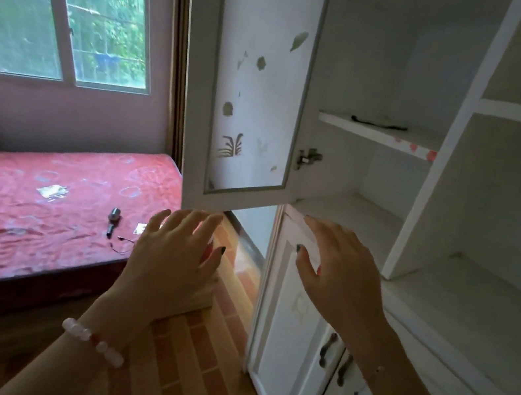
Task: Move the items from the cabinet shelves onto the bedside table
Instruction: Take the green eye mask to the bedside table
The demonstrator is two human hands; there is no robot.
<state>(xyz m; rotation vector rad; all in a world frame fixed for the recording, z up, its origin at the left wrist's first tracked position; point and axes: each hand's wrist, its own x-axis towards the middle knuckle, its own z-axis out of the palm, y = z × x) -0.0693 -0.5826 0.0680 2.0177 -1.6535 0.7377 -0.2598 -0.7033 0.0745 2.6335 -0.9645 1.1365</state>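
Both hands were up in front of the white cabinet, fingers spread. The left hand hung just under the open glass door, and the right hand fanned out at the front edge of the bottom shelf. A thin dark item lay on the shelf above. Small bits sat on the red bed.

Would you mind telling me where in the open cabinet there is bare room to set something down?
The lower shelf, between the open door and the upright divider, looks bare, as does the wide shelf right of the divider. The upper shelf holds a dark thin item towards its back.
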